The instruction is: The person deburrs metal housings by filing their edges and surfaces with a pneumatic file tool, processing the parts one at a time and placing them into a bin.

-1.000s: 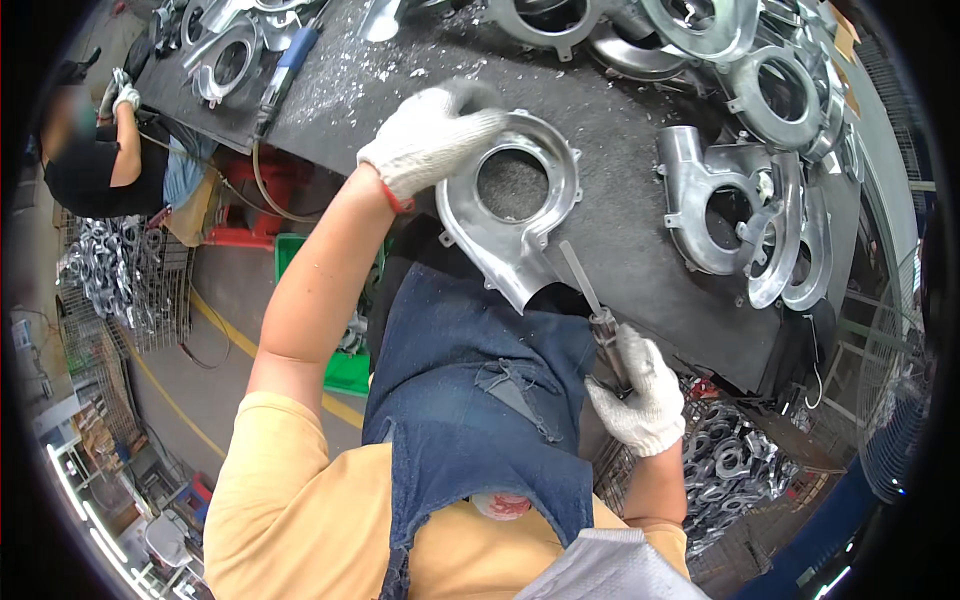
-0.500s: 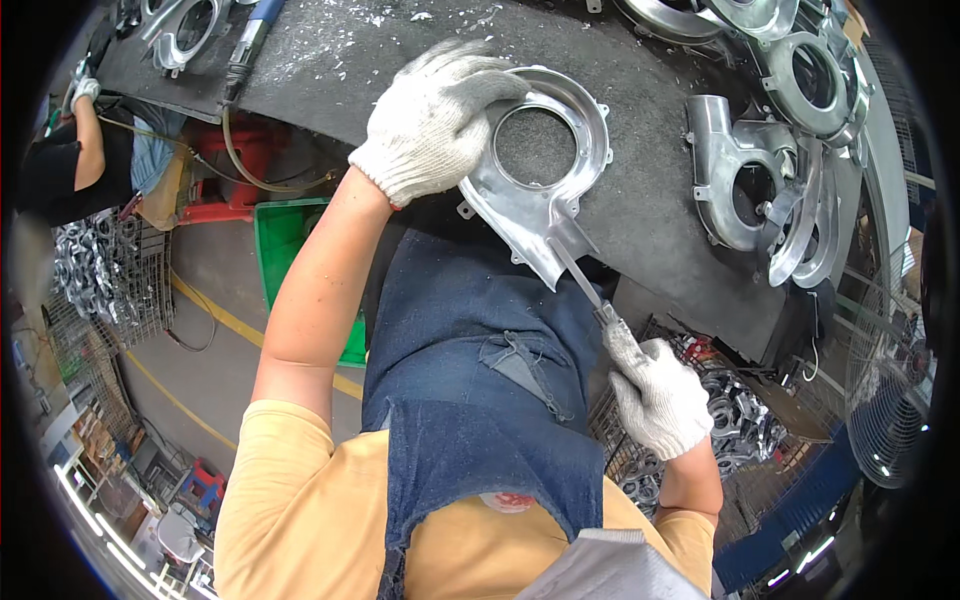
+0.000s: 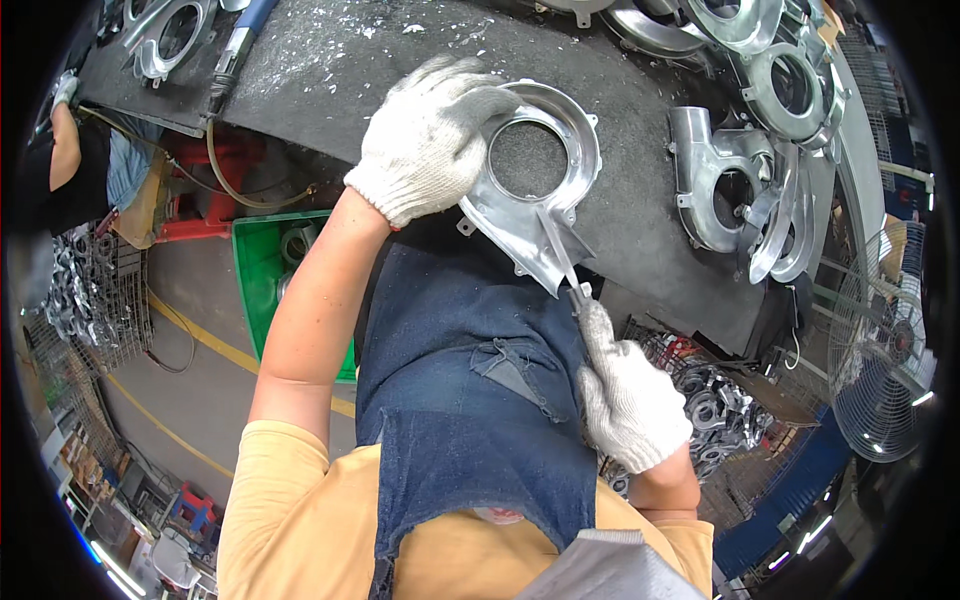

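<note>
A silvery cast-metal blower housing half [image 3: 512, 222], snail-shaped with a big round hole, lies at the near edge of the dark workbench, its spout pointing toward me. My left hand [image 3: 430, 140], in a white knit glove, grips its upper left rim; most of those fingertips are hidden. In my right hand [image 3: 635, 405], gloved likewise, is a slim flat file [image 3: 558, 248], the index finger stretched along its handle. The file's blade lies over the spout, its tip near the hole's lower edge. Exactly where it touches is hard to see.
More housings [image 3: 780, 95] are piled at the bench's far right, with another housing [image 3: 705, 185] below. A blue-handled air tool [image 3: 240, 45] lies far left among metal shavings. A green crate [image 3: 255, 290], a wire basket of castings [image 3: 710, 410], a fan [image 3: 880, 340] and a co-worker [image 3: 65, 170] surround the bench.
My right hand has moved left and slightly up, carrying the file's tip closer to the round hole. My left hand keeps its grip on the housing. The whole view has shifted a little.
</note>
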